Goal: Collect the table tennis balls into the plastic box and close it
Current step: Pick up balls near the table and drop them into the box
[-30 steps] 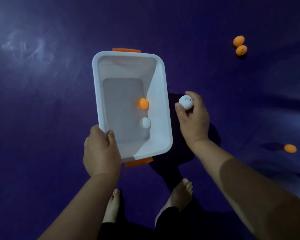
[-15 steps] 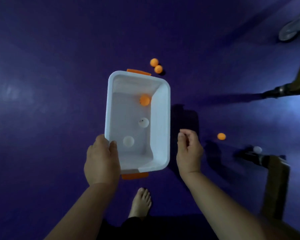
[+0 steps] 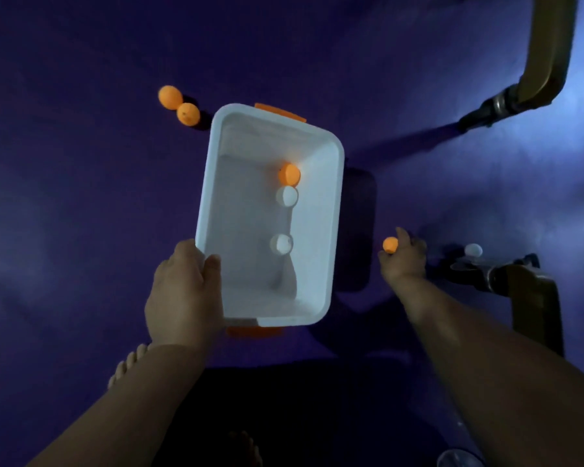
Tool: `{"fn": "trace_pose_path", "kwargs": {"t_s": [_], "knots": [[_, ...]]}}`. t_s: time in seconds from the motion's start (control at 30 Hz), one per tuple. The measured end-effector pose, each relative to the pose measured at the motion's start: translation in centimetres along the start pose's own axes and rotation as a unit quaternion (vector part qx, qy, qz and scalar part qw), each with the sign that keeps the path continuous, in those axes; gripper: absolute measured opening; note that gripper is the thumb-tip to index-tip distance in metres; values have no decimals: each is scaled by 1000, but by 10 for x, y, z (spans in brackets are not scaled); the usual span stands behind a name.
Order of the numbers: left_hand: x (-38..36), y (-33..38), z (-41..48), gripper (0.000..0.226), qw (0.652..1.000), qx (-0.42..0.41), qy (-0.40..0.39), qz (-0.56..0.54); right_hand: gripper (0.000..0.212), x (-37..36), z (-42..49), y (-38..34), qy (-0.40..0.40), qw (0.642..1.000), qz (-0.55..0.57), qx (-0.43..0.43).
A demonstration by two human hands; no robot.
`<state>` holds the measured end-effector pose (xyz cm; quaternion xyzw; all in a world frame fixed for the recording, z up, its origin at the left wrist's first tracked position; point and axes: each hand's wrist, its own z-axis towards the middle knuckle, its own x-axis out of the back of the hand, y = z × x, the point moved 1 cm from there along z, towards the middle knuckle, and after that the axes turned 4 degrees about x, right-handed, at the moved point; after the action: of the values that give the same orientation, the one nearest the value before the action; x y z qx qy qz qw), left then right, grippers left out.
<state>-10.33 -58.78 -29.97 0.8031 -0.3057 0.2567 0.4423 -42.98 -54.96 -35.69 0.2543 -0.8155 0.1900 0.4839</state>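
Head view shows the white plastic box (image 3: pixel 321 230) held above the purple floor (image 3: pixel 64 197), lid off, with one orange ball (image 3: pixel 289 173) and two white balls (image 3: pixel 287 196) inside. Left hand (image 3: pixel 182 291) grips its near corner. Right hand (image 3: pixel 406 257) pinches an orange ball (image 3: pixel 390 245) at floor level. Two orange balls (image 3: pixel 179 104) lie touching beyond the box; a white ball (image 3: pixel 473 250) rests by a chair leg (image 3: pixel 533 298).

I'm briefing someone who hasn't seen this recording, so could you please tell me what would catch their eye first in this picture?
The white plastic box at centre stands out against the dark purple floor, gripped at its near corner by the left hand, with one orange and two white balls inside. To its right, the right hand pinches an orange ball. Two more orange balls lie on the floor past the box's far left corner.
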Motion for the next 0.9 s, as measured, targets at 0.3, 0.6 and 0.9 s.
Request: {"fn": "trace_pose_path", "kwargs": {"t_s": [0.3,0.6,0.9], "knots": [[-30,4,28,23,999,-35,-23,12,49,-38,29,29,-88,995,31,-41],[9,45,25,22,998,-18,-54,28,47,34,-80,-44,144,935,287,147],[-8,95,52,22,994,-91,-50,25,47,60,-71,-100,122,885,420,159]]}}
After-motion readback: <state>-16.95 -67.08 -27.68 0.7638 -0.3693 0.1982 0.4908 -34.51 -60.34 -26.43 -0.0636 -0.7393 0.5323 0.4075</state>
